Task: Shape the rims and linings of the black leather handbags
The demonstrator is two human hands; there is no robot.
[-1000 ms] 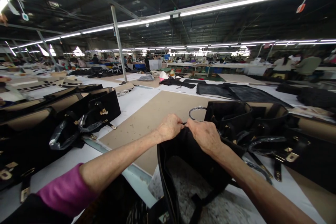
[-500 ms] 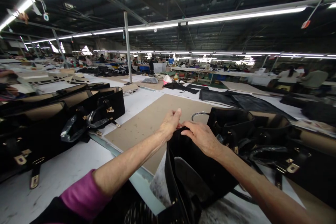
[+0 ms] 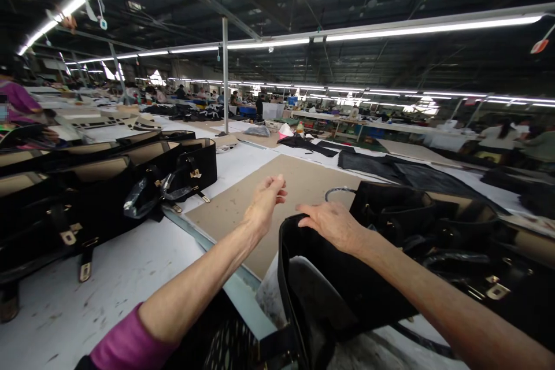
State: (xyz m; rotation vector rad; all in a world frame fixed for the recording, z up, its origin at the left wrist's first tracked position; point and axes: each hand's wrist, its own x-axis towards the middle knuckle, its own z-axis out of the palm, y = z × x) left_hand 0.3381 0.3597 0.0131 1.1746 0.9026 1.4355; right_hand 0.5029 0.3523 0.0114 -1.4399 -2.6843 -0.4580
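Observation:
In front of me a black handbag point(image 3: 333, 277) stands with its mouth open, and a pale stained surface shows inside it. My right hand point(image 3: 333, 224) is at the bag's far top edge, thumb and forefinger on either side of the rim. My left hand point(image 3: 265, 199) is in the air just left of that corner, apart from the bag. Its fingers are curled together with the thumb; anything between them is too small to make out. Beneath the left hand lies a tan board point(image 3: 234, 208) on the table.
Several black handbags point(image 3: 99, 185) with gold clasps and plastic-wrapped handles stand at the left. More black handbags point(image 3: 468, 266) crowd the right side. Flat black pieces point(image 3: 390, 167) lie beyond the board. A metal post point(image 3: 225, 75) rises behind. A person in purple point(image 3: 19, 98) is at far left.
My left hand has come off the bag's top corner and moved left. My right hand stays at the rim. The view has turned slightly left.

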